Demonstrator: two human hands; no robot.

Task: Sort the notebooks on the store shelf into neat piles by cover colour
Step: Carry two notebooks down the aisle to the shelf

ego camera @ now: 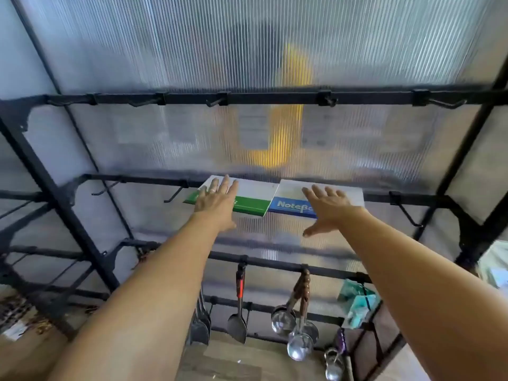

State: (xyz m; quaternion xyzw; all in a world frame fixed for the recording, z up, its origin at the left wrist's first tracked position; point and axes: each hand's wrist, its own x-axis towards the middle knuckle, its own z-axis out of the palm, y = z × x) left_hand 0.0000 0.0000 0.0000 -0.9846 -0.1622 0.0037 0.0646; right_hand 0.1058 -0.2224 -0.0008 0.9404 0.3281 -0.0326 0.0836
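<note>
shelf (275,232): green notebook (247,200) left, blue notebook (291,206) right, touching edge to edge | left hand (213,200) flat on green, grip open, likely steadying | right hand (327,209) spread over blue, grip open, nothing clasped | colours apart, probably squaring piles

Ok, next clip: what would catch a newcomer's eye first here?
Two outstretched hands, the left hand flat on a green notebook and the right hand over a blue notebook, side by side on a translucent shelf. Below, ladles and a spatula hang from a black rail.
</note>
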